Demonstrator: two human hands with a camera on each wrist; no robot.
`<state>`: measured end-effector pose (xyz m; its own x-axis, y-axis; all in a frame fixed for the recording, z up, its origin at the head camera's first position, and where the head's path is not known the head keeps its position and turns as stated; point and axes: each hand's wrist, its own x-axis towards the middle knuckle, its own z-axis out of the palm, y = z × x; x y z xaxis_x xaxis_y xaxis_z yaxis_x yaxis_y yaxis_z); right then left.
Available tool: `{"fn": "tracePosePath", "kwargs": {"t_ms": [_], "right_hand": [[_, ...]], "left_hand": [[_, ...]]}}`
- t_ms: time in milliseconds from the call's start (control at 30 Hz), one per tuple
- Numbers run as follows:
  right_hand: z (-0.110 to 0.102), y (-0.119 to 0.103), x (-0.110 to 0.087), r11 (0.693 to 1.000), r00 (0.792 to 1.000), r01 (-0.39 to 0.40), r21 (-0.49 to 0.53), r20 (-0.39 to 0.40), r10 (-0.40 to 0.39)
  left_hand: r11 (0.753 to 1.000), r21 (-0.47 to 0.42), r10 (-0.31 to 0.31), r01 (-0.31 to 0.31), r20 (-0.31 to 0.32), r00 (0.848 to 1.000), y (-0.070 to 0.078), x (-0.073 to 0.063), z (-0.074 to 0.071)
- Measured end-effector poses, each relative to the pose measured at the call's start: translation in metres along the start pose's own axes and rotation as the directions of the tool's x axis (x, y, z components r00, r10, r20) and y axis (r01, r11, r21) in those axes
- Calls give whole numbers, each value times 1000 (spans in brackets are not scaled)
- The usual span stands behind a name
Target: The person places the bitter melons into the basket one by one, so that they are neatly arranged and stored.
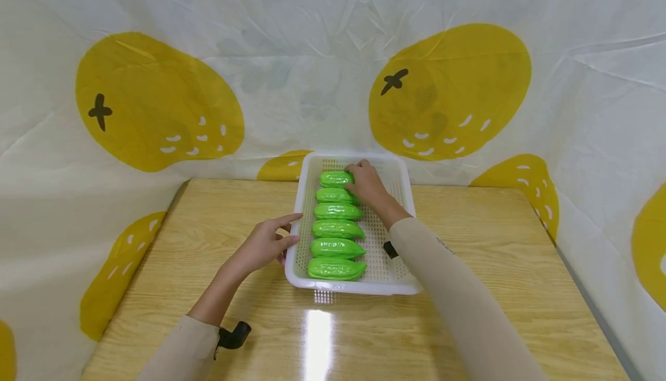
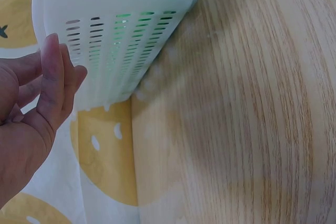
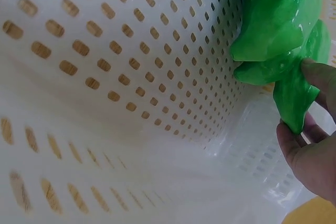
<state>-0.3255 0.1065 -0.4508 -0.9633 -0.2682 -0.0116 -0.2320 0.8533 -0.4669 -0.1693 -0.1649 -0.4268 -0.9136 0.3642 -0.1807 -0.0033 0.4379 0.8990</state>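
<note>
Several glossy green toy bitter melons (image 1: 338, 229) lie in a column down the left half of a white plastic basket (image 1: 411, 280), their pointed ends to the right. My right hand (image 1: 368, 183) reaches into the basket's far part and pinches the farthest bitter melon (image 1: 334, 179) by its right end. In the right wrist view, thumb and fingers are on both sides of that bitter melon's tapered tip (image 3: 292, 100). My left hand (image 1: 262, 245) is at the basket's left rim, fingers extended, fingertips right at the edge. The left wrist view shows these straight fingers (image 2: 51, 72) beside the slotted basket wall (image 2: 113, 56).
The basket stands on a wooden table (image 1: 468, 236), toward its back edge. A white cloth (image 1: 307, 51) with yellow fruit prints hangs behind the table and along its sides. Black wrist mounts (image 1: 234, 335) show at both sleeves.
</note>
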Motion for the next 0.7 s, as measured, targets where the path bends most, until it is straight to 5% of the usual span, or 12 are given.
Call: {"fn": "tracePosePath", "kwargs": {"t_ms": [367,700], "right_hand": [[-6,-3,-5,1000,1000,-3,14,-17,3],[-40,-5,-16,999,1000,1,45,11,-1]], "left_hand": [[1000,11,-5,5,-5,1000,3,-2,0],[999,37,4,-3,-19,1000,5,-3,2]]}}
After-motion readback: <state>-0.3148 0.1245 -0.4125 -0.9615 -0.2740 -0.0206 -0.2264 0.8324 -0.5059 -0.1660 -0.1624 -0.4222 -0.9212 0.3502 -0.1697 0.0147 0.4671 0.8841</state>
